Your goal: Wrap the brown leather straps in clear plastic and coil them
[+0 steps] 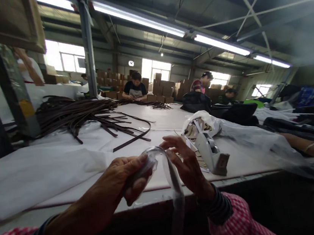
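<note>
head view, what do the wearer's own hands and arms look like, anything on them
Left hand and right hand are bare, without gloves. Both forearms have dark striped cuffs emerging from red-and-white checked sleeves.

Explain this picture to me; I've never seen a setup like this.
There is no robot here: these are a person's two bare hands, seen by one camera worn on the head. The left hand has a grip on a see-through strip, which arches over and hangs down beside the right hand; whether that hand pinches it is unclear. On the white table lie dark straps, white sheeting, what looks like a tape dispenser and a clear bag holding tan pieces. The forearm at the right edge belongs to another person.
</note>
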{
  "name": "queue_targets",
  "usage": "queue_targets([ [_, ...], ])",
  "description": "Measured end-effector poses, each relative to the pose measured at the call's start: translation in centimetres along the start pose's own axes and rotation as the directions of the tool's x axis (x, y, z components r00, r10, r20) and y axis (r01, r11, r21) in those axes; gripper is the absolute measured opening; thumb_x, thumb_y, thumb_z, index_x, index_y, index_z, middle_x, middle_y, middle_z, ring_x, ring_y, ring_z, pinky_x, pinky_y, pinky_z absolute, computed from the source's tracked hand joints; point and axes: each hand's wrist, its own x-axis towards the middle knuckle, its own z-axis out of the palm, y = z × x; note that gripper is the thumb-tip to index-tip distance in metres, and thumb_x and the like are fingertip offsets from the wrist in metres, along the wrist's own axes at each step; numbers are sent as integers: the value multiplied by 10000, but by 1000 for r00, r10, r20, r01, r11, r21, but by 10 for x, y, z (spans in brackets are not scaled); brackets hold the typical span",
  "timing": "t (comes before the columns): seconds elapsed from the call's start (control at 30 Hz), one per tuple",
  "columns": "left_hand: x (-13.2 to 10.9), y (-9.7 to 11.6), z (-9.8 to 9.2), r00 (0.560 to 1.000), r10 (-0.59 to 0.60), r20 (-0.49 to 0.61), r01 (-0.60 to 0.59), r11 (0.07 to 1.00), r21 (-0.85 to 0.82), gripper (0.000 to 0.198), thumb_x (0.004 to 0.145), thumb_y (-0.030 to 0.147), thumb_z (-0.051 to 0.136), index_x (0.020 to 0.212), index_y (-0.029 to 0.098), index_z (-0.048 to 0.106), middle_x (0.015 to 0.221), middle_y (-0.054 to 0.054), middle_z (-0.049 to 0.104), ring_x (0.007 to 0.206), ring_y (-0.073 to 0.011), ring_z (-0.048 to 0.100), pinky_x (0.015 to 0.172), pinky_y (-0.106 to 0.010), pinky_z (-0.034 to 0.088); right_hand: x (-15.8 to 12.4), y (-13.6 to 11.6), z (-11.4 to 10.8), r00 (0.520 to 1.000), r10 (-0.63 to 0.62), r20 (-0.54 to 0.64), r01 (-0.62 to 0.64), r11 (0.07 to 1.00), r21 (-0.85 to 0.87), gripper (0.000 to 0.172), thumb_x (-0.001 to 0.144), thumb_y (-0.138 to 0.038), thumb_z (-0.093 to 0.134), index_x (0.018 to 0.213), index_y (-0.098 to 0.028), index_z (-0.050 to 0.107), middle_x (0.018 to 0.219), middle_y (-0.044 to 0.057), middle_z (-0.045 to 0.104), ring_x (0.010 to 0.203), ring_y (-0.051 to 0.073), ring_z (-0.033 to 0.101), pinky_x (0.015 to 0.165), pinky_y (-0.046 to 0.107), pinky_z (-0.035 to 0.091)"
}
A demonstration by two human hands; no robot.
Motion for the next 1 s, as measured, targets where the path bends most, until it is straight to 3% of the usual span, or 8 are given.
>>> queue_targets([
  [0.13, 9, 22, 26, 997, 51, -63, -63, 977, -206, 439, 986, 469, 558, 668, 167, 555, 515, 37, 410, 464, -86, 304, 446, -203, 324, -14, -6, 25, 988, -149, 44, 155, 972, -176, 257, 906, -208, 522, 1145, -156, 602, 1065, 125, 681, 984, 263, 645, 865, 390, 514],
  [0.23, 16, 38, 37, 992, 54, -113, -87, 947, -310, 348, 987, 392, 560, 760, 138, 635, 561, 15, 476, 462, -89, 390, 438, -194, 385, -19, 0, 48, 997, 20, 81, -4, 981, -195, 161, 917, -207, 448, 842, -189, 590, 766, 73, 649, 734, 231, 617, 733, 362, 490],
  [0.33, 25, 45, 30, 980, 128, -149, -174, 921, -349, 277, 988, 321, 549, 904, 106, 702, 685, -43, 612, 532, -122, 547, 490, -217, 497, -31, 5, 59, 958, 230, 173, -239, 970, 35, 224, 984, -243, 403, 1012, -171, 614, 783, 53, 685, 711, 197, 634, 760, 340, 499],
  [0.53, 45, 29, 12, 922, 296, -250, -363, 886, -287, 213, 945, 234, 640, 1044, 63, 718, 871, -116, 746, 676, -160, 702, 667, -250, 600, -59, 12, 34, 755, 367, 543, -648, 541, 536, 353, 1019, -398, 493, 1170, -129, 664, 949, 96, 713, 670, 148, 646, 589, 249, 506],
  [0.67, 57, 31, 19, 846, 422, -325, -507, 825, -251, 216, 952, 245, 641, 1064, 70, 702, 870, -94, 756, 677, -152, 712, 690, -253, 601, -61, 25, 26, 751, 425, 506, -653, 361, 665, 313, 965, -374, 645, 1201, -178, 705, 951, 39, 643, 594, 72, 534, 478, 164, 410],
  [0.77, 68, 38, 23, 746, 568, -348, -633, 768, -102, 201, 956, 284, 644, 1046, 109, 687, 880, -74, 758, 703, -164, 718, 722, -282, 602, -57, 23, 29, 775, 416, 476, -608, 284, 742, 353, 975, -427, 649, 1221, -174, 668, 831, 15, 630, 517, 53, 488, 419, 142, 321],
  [0.87, 81, 33, 16, 635, 716, -289, -665, 697, 267, 199, 990, 344, 609, 996, 153, 666, 924, -65, 745, 788, -186, 728, 758, -286, 571, -49, 8, 23, 784, 339, 520, -619, 371, 692, 401, 1038, -507, 519, 1165, -148, 645, 731, 25, 659, 416, 56, 452, 390, 164, 317],
  [1.0, 89, 10, -6, 591, 796, 134, -540, 266, 798, 181, 1029, 286, 532, 898, 179, 596, 832, -52, 674, 771, -200, 666, 696, -297, 452, -31, -13, -12, 771, 356, 529, -630, 549, 549, 441, 1062, -535, 441, 1022, -145, 642, 500, -40, 546, 332, 62, 347, 340, 171, 258],
])
